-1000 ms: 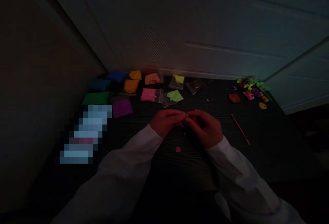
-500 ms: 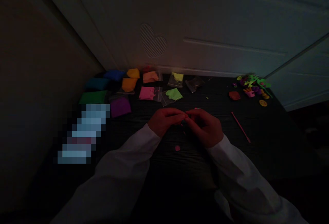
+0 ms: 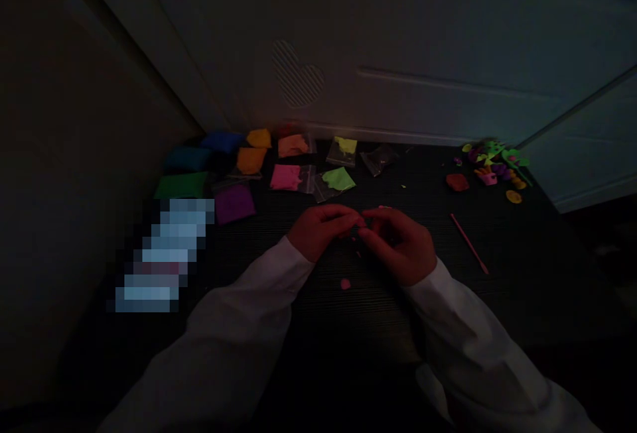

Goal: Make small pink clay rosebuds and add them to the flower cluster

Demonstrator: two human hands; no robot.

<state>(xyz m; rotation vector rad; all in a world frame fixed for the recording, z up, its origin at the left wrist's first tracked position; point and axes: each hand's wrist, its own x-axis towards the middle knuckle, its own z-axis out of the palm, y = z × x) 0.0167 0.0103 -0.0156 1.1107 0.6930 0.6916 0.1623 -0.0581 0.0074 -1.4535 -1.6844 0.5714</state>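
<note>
In the dim head view my left hand (image 3: pixel 323 229) and my right hand (image 3: pixel 401 247) meet fingertip to fingertip over the dark table. Between the fingertips is a small piece of pink clay (image 3: pixel 361 222), mostly hidden; both hands are closed in a pinch on it. Tiny pink bits lie on the table just below the fingers. A flat round pink clay disc (image 3: pixel 345 284) rests nearer to me. Behind my right fingers a bit of pink clay (image 3: pixel 385 207) shows in part.
A pink modelling stick (image 3: pixel 469 243) and a reddish-brown lump (image 3: pixel 457 182) lie to the right. Small colourful clay figures (image 3: pixel 492 164) cluster at the back right. Bags of coloured clay, including a green one (image 3: pixel 338 180) and a purple one (image 3: pixel 235 203), line the back left. A blurred bright panel (image 3: pixel 164 254) is at left.
My right thumb and forefinger have parted slightly, so more of the pink clay shows between the fingertips. The view has shifted a little; the things on the table lie as before.
</note>
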